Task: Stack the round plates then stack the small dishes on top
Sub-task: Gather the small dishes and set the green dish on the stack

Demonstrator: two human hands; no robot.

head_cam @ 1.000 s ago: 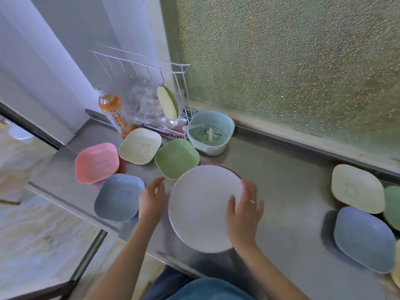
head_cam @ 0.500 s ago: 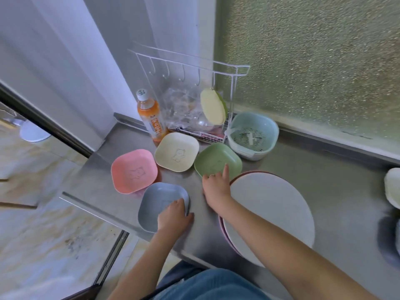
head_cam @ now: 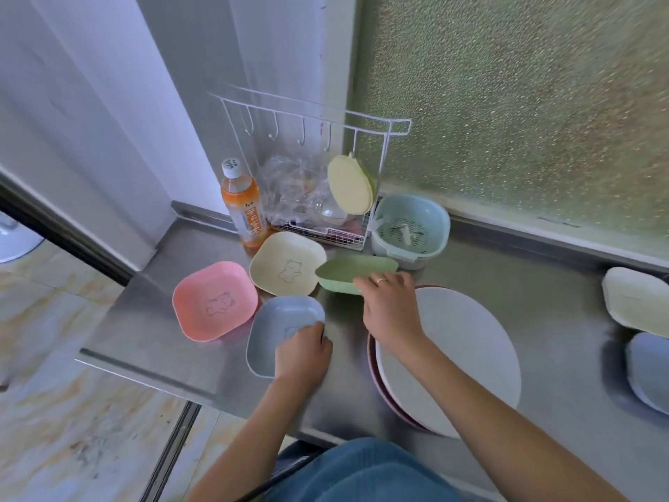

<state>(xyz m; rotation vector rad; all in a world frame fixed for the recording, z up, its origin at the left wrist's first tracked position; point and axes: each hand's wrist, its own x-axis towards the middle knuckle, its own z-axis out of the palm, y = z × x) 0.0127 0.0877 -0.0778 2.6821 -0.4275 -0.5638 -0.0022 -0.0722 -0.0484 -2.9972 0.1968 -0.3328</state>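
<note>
A white round plate point(head_cam: 467, 360) lies on a pink round plate point(head_cam: 376, 385) near the steel counter's front edge. My right hand point(head_cam: 389, 302) grips the near rim of a small green dish point(head_cam: 347, 271) and holds it tilted, lifted off the counter. My left hand point(head_cam: 302, 351) grips the near right corner of a small blue dish point(head_cam: 278, 320), which also looks raised on that side. A pink dish point(head_cam: 213, 300) and a cream dish point(head_cam: 286, 262), both with a bear outline, sit flat behind them.
A white wire rack point(head_cam: 318, 182) with a hanging yellow pad, an orange drink bottle point(head_cam: 244, 204) and a pale green strainer basket point(head_cam: 411, 230) stand at the back. More cream point(head_cam: 637, 298) and blue dishes point(head_cam: 648, 371) lie at the right. The counter edge point(head_cam: 152, 371) drops to the floor at left.
My hands left the stacked round plates. The right hand took the green dish and tilted it up; the left hand closed on the blue dish. The view shifted left.
</note>
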